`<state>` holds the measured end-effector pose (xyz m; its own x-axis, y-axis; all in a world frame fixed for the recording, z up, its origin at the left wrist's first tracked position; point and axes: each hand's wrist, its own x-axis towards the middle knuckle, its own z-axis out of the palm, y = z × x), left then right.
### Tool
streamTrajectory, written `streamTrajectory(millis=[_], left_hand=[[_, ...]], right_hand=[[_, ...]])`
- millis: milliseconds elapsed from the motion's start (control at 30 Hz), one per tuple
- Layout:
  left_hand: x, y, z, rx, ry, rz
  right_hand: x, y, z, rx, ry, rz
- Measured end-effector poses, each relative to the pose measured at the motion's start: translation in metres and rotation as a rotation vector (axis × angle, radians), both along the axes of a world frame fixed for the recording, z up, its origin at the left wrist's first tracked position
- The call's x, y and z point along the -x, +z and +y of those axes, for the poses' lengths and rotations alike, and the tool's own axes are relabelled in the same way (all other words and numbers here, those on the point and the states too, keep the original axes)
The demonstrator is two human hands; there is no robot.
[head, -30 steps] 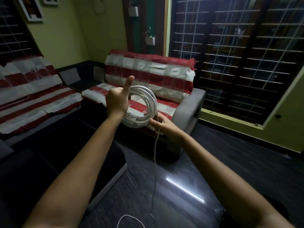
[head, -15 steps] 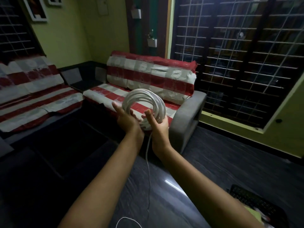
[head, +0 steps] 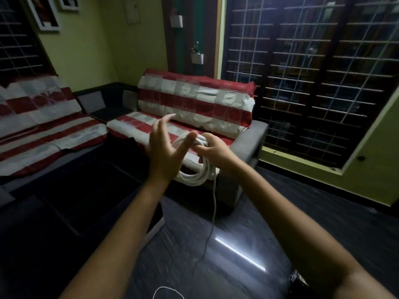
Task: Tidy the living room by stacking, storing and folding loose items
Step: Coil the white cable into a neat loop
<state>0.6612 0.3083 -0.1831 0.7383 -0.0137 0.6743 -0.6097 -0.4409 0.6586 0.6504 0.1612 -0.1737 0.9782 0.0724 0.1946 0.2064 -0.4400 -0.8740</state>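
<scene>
A coil of white cable [head: 195,176] hangs in front of me at chest height. My right hand [head: 213,149] grips the top of the coil, and the loops droop below it. My left hand [head: 165,151] is just left of the coil with its fingers spread, and part of the coil is hidden behind it. I cannot tell whether the left palm touches the loops. A thin loose end of the cable [head: 212,219] trails from the coil down to the dark floor, where it curls near the bottom edge of the view.
A sofa with a red and white cover [head: 194,104] stands right behind the coil. A second covered sofa [head: 43,126] lines the left wall. A dark low table [head: 75,208] is at lower left. Barred windows [head: 313,72] fill the right wall.
The coil has dropped lower and now hangs from my right hand. My left hand has let go of the loops and opened its fingers. The view has shifted slightly.
</scene>
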Motion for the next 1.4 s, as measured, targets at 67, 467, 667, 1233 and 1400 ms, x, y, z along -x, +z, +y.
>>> streamTrajectory(millis=[67,467,667,1233,1400], left_hand=[[-0.008,0.016,0.001,-0.343,-0.156,0.16],[-0.015,-0.001,-0.012,-0.586,-0.294,0.545],[-0.017,0.039,-0.008,-0.43,-0.18,0.257],[0.007,0.0,-0.046,1.056,0.038,0.497],[0.011,-0.027,-0.044,0.951,0.083,0.652]], right_hand=[[0.003,0.013,0.0,0.294,0.158,0.012],[0.002,-0.002,-0.026,0.381,0.413,0.391],[-0.004,-0.011,-0.046,0.03,0.381,0.354],[0.016,-0.04,0.021,-0.948,0.02,-0.033],[0.009,-0.041,0.011,-0.77,-0.126,-0.093]])
